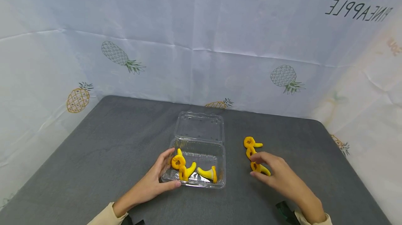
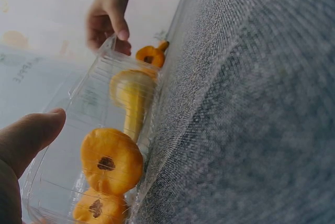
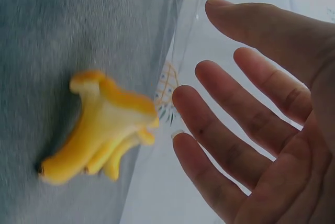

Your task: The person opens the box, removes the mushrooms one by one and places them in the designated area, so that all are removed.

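Note:
A clear plastic clamshell box stands on the table with its lid folded back. Inside lie three yellow mushrooms with orange caps, one of them at the right; they look like chanterelles. My left hand grips the box's left end, thumb at the front rim and fingers along the left side. Three more such mushrooms lie in a row right of the box, the far one beyond the fingers. Over the nearest mushroom hovers my right hand, fingers spread and holding nothing.
The dark grey table has rounded far corners. Behind it hangs a pale cloth printed with pineapples, which also runs along both sides. A dark band sits at the right wrist.

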`<action>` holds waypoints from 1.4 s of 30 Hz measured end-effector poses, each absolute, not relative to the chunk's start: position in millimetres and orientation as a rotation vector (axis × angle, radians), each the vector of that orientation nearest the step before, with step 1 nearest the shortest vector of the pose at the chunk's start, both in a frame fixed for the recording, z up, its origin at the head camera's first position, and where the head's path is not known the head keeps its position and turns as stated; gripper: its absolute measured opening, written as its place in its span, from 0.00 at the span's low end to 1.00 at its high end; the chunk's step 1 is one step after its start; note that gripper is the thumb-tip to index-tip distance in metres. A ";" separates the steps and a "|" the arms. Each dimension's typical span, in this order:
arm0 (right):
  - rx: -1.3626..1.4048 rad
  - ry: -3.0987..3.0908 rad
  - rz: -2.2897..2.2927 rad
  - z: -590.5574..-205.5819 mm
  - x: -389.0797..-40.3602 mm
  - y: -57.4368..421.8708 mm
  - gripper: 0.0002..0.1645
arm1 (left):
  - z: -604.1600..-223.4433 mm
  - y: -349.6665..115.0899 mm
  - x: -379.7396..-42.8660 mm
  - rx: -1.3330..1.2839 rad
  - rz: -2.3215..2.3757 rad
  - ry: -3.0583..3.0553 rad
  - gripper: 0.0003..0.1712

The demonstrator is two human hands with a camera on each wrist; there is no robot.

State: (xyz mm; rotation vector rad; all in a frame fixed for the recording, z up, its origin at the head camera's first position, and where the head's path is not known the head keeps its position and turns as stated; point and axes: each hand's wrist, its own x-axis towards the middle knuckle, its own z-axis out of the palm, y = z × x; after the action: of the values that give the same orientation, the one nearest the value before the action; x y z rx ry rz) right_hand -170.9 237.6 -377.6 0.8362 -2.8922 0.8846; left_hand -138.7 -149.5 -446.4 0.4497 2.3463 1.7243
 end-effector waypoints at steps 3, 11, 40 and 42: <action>0.880 -2.887 0.881 -379.5 -169.2 231.7 0.19 | -446.5 -149.6 -139.0 0.442 1.719 2.348 0.52; 0.944 -2.854 0.970 -383.5 -165.6 215.7 0.19 | -446.5 -149.6 -138.5 0.383 1.713 2.346 0.55; 1.151 -2.911 0.860 -376.0 -178.5 163.0 0.20 | -446.2 -149.5 -138.7 0.385 1.718 2.337 0.55; 1.166 -2.921 0.848 -375.7 -180.5 160.5 0.20 | -446.3 -149.7 -138.8 0.394 1.715 2.341 0.55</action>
State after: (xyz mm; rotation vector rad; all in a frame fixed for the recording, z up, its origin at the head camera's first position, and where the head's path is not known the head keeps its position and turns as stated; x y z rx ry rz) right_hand -180.5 160.5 -375.7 1.1660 -2.9214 0.8482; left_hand -138.8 -149.7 -446.3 0.3942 2.3414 1.7148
